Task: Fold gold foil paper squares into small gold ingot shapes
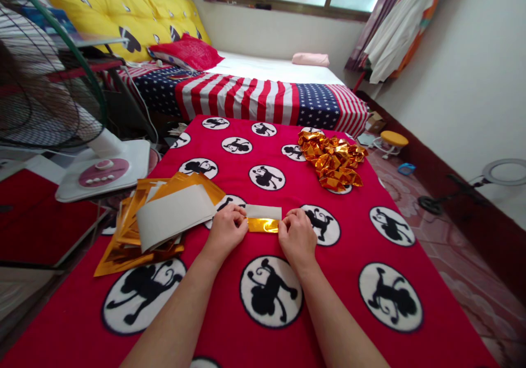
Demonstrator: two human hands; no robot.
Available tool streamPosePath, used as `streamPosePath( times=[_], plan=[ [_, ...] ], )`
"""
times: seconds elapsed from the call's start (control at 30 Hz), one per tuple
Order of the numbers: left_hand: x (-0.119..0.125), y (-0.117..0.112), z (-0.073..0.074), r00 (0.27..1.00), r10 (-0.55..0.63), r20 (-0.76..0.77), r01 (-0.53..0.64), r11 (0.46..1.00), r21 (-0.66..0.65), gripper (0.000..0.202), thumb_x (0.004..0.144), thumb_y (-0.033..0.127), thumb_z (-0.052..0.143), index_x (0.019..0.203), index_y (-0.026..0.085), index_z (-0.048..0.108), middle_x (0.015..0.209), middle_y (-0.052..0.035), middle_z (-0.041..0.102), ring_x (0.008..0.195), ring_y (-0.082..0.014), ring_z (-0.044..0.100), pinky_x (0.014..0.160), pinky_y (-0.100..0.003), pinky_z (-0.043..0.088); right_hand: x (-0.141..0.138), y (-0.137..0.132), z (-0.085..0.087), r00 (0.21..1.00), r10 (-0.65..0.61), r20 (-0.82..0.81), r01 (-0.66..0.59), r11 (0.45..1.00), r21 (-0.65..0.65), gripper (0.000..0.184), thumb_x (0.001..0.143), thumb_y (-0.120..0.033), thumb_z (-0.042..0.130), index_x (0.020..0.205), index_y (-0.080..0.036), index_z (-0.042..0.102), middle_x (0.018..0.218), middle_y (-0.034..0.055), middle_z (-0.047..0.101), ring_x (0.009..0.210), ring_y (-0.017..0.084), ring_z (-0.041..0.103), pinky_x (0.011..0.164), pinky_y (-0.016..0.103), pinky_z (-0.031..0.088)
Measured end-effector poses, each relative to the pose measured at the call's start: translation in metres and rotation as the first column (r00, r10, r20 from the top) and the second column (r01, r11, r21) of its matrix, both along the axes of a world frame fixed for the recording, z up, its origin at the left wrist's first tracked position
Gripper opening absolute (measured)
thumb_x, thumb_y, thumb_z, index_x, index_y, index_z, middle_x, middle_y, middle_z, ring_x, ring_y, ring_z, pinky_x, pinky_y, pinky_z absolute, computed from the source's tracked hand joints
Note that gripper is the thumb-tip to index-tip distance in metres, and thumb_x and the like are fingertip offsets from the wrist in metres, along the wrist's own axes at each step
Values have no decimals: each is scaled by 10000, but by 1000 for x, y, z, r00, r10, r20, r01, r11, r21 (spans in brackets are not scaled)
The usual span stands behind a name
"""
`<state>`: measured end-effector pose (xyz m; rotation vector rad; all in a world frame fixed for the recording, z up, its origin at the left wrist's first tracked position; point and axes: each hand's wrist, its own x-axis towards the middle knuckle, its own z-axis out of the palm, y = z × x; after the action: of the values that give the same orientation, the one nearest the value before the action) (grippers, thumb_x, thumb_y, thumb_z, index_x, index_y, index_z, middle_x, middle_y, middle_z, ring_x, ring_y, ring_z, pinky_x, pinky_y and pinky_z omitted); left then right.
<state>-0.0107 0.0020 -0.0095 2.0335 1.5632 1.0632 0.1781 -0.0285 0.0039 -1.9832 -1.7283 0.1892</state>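
A small sheet of gold foil paper (263,212) lies near the middle of the red cloth, its pale backing up and a shiny gold strip folded over along the near side. My left hand (228,226) pinches the left end of this fold between thumb and fingers. At the opposite end, my right hand (297,234) grips the paper the same way, fingers curled. Just left of my left hand sits a loose stack of gold foil paper (176,214), some sheets with the pale side up. Folded gold foil pieces (332,160) are heaped at the far right.
The red cloth (332,297) with monkey-figure circles covers the table. A fan (110,154) stands at the left edge. Behind is a bed (255,97) with a striped and starred cover. A yellow stool (393,139) and a ring-shaped stand (505,172) are on the right.
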Motion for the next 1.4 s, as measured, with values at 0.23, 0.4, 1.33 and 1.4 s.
streamPosePath(
  times=[0.23, 0.4, 1.33, 1.4],
  plan=[
    [2, -1, 0, 1000, 7, 15, -7, 1000, 8, 237, 699, 89, 559, 480, 180, 567, 798, -31, 684, 711, -146, 643, 697, -268, 514, 1, 0, -4, 1000, 3, 15, -3, 1000, 6, 178, 849, -175, 514, 685, -196, 578, 1000, 53, 603, 932, 196, 548, 677, 290, 393],
    [3, -1, -2, 1000, 21, 21, -22, 999, 27, 231, 688, 86, 561, 477, 178, 542, 795, -36, 675, 715, -147, 641, 690, -273, 506, 0, 1, -3, 1000, -3, 17, 3, 1000, 9, 177, 843, -168, 516, 678, -195, 574, 996, 57, 606, 932, 196, 548, 672, 290, 390],
    [8, -4, -8, 999, 48, 0, -48, 997, 54, 261, 756, 103, 542, 530, 186, 441, 840, -54, 617, 777, -158, 612, 743, -296, 489, 0, 0, -2, 1000, -4, 27, 4, 1000, 12, 158, 829, -171, 521, 682, -192, 574, 985, 51, 598, 911, 187, 543, 653, 280, 382],
    [8, -5, -8, 999, 51, -14, -50, 997, 55, 253, 760, 103, 544, 549, 189, 434, 837, -50, 606, 794, -162, 607, 749, -296, 488, -1, 1, -2, 999, -5, 39, 5, 1000, 12, 151, 829, -175, 521, 688, -191, 573, 983, 50, 597, 907, 186, 543, 645, 280, 374]
  ],
)
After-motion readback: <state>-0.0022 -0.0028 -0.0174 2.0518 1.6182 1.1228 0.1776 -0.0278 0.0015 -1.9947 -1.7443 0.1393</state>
